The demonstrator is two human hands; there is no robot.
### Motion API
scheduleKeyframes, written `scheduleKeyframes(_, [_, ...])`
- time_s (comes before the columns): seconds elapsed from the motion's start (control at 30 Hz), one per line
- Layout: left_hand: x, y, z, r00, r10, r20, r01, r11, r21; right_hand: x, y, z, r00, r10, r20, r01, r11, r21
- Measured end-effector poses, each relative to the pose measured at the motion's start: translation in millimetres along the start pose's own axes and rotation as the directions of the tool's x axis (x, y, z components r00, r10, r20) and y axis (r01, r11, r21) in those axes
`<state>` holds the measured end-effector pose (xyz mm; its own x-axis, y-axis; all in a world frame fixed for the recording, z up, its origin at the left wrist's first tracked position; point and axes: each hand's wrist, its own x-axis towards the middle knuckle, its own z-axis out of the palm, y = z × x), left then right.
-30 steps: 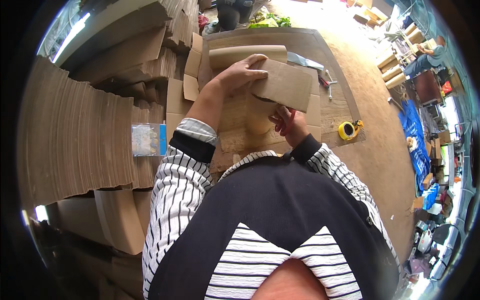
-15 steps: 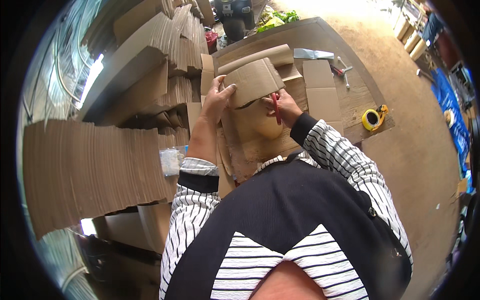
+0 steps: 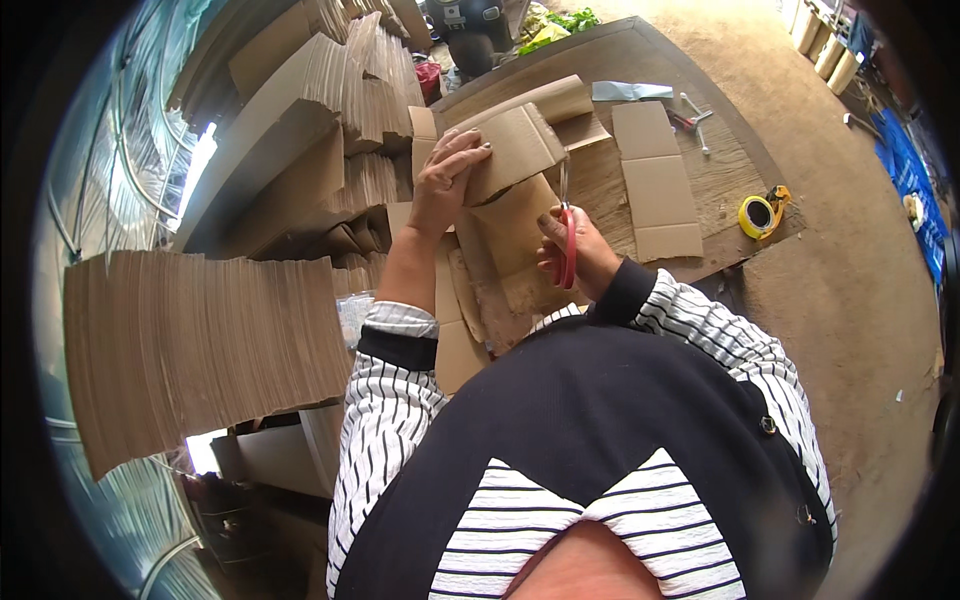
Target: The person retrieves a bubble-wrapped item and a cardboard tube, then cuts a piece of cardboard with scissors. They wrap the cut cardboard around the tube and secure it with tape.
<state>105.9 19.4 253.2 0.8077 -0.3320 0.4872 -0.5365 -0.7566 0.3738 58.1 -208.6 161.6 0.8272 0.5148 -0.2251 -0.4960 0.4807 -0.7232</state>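
A small piece of brown corrugated cardboard (image 3: 513, 152) is tilted up over the table, its left side gripped by my left hand (image 3: 447, 178), thumb and fingers closed on it. My right hand (image 3: 588, 252) is wrapped around the red handles of a pair of scissors (image 3: 570, 248). The narrow metal blades point away from me and reach the cardboard's lower right corner; whether they are around the edge or just beside it I cannot tell. Beneath lies a curved sheet of brown paper or card (image 3: 525, 225), partly hidden by the held piece.
Tall stacks of flat cardboard (image 3: 205, 345) crowd the left side. On the wooden table (image 3: 725, 150) lie a creased cardboard strip (image 3: 658, 185), a rolled brown sheet (image 3: 555, 98), a yellow tape roll (image 3: 756, 216) and a red-and-white tool (image 3: 692, 123). A dark container (image 3: 470, 30) stands beyond.
My right hand has drawn back toward me, down from the cardboard's corner, and the scissor blades now show. My left fingers have shifted over the cardboard's left side. The whole view has shifted slightly.
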Motion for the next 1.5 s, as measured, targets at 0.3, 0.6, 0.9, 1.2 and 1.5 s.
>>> scheduleKeyframes(0.3, [3.1,20.1,11.1,0.995,-0.096,-0.013,0.095,0.995,-0.035,-46.9,-6.0,39.1,0.999,0.036,0.014,-0.034,0.992,-0.123])
scheduleKeyframes(0.6, [5.1,13.0,23.4,0.997,-0.081,-0.010,0.082,0.993,0.090,-29.3,0.5,61.0,0.986,-0.113,-0.121,0.066,0.938,-0.339])
scheduleKeyframes(0.9, [7.7,21.6,29.6,0.996,-0.095,0.002,0.094,0.993,0.075,0.0,-2.6,69.6,0.942,-0.193,-0.274,0.053,0.893,-0.447])
scheduleKeyframes(1.2, [5.2,30.9,22.6,0.990,-0.143,0.003,0.142,0.986,0.086,7.5,-0.8,71.9,0.897,-0.233,-0.374,-0.003,0.846,-0.533])
scheduleKeyframes(1.5, [6.7,34.5,25.0,0.987,-0.156,0.031,0.152,0.983,0.105,7.0,5.6,27.6,0.874,-0.411,-0.259,0.070,0.635,-0.769])
